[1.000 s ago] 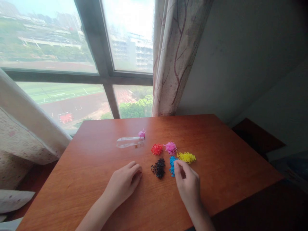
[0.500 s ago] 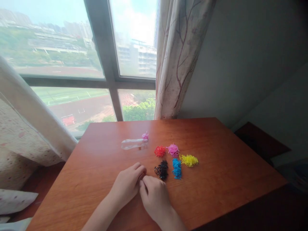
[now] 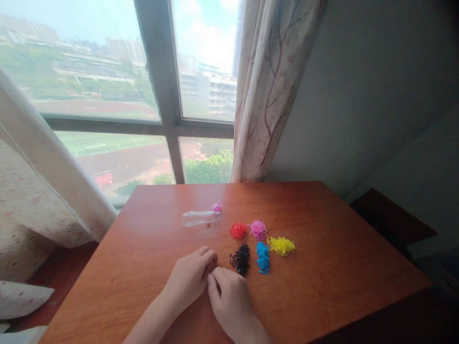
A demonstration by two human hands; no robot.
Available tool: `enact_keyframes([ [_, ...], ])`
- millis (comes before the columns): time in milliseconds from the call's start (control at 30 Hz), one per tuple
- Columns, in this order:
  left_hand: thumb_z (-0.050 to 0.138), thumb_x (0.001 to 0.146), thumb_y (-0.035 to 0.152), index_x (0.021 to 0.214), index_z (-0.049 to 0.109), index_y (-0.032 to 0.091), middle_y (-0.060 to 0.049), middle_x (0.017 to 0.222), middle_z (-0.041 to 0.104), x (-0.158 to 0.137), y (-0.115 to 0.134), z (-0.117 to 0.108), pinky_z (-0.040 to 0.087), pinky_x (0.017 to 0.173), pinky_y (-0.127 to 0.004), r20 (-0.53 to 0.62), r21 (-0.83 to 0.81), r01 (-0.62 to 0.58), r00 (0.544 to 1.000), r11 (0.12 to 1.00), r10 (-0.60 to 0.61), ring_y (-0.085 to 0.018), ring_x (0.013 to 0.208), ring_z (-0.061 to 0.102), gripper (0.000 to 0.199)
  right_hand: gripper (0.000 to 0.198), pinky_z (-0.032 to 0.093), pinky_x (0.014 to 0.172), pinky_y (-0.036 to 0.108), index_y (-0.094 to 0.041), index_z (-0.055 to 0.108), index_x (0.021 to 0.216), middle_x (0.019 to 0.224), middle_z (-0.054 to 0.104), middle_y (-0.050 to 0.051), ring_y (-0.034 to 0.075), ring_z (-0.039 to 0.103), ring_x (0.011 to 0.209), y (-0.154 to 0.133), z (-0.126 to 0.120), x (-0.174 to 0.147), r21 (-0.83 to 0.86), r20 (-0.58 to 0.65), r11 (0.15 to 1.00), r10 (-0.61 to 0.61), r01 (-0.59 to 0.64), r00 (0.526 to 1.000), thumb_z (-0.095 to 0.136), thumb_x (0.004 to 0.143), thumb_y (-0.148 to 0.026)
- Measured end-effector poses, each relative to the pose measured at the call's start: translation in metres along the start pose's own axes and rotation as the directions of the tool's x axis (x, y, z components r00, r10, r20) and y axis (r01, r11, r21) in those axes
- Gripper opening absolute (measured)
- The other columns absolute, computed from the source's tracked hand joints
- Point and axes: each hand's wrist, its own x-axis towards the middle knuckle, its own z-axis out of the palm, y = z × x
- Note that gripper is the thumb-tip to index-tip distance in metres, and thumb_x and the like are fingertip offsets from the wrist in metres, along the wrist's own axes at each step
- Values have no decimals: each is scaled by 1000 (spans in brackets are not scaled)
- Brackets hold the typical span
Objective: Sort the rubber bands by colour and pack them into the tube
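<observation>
Heaps of little loops lie on our brown table (image 3: 315, 286). We see a red heap (image 3: 238, 231) and a pink heap (image 3: 257, 230) farther back, a yellow heap (image 3: 281, 245) to the right, and a blue heap (image 3: 263, 258) and a black heap (image 3: 242, 259) nearer us. Our left hand (image 3: 193, 272) and our right hand (image 3: 231, 294) are curled, fingertips bent in close together, near the black heap. The gaps between fingers and thumbs look narrow. We cannot tell if a loop is pinched in there, because our own fingers hide it.

That hiding could bring trouble: a small loop might slip or ping off, and we might not spot it. Our right knuckles are just beside the black heap, so a careless bump could push black loops into the blue heap. The yellow heap is very near the blue heap, so a messy grab might mix them. The clear plastic thing (image 3: 195, 219) is well apart from both hands, but a long reach could knock it.
</observation>
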Motion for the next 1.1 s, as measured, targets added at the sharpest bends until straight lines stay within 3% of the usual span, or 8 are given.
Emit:
enact_keyframes([
  [367, 43, 86, 13, 83, 57, 22, 0, 88, 63, 1, -3, 4, 39, 65, -23, -22, 17, -1, 1000, 1000, 1, -14, 73, 60, 17, 25, 26, 59, 27, -21, 52, 70, 68, 64, 1, 13, 59, 62, 0, 6, -4, -39, -76, 999, -20, 17, 997, 41, 91, -13],
  [500, 42, 92, 18, 87, 61, 24, -1, 88, 61, 2, 3, 4, 41, 68, -23, -22, 43, -64, 998, 997, 65, -16, 80, 60, 21, 25, 25, 58, 28, -21, 52, 70, 67, 63, 1, 14, 59, 61, -1, 3, -9, -56, -98, 998, -36, 31, 995, 40, 91, -13],
  [600, 49, 88, 17, 95, 66, 27, -2, 91, 62, 6, 10, 3, 41, 71, -25, 10, 70, -127, 992, 989, 127, -18, 85, 59, 21, 26, 24, 58, 29, -21, 50, 69, 66, 62, 1, 14, 58, 60, 1, -1, -14, -46, -116, 998, -39, 34, 993, 38, 91, -14],
  [733, 58, 79, 13, 111, 66, 34, -3, 95, 62, 12, 17, 3, 40, 71, -28, 71, 92, -176, 983, 980, 170, -21, 88, 58, 39, 28, 23, 57, 29, -21, 48, 68, 64, 61, 1, 14, 57, 59, 4, -5, -20, -32, -113, 999, -26, 23, 993, 37, 92, -14],
  [867, 58, 77, 11, 115, 65, 35, -3, 95, 61, 13, 17, 4, 40, 73, -29, 88, 94, -186, 980, 978, 178, -21, 90, 57, 46, 26, 24, 58, 28, -21, 50, 69, 66, 63, 1, 14, 58, 61, 5, -4, -21, -18, -105, 1000, -3, 1, 994, 38, 91, -14],
  [1100, 51, 85, 13, 96, 68, 26, -4, 89, 60, 10, 12, 8, 41, 70, -26, 10, 34, -189, 982, 981, 188, -18, 83, 57, 24, 27, 24, 58, 28, -21, 50, 68, 66, 63, 1, 13, 58, 60, 5, -4, -19, -25, -98, 1000, -8, 6, 995, 39, 92, -15],
])
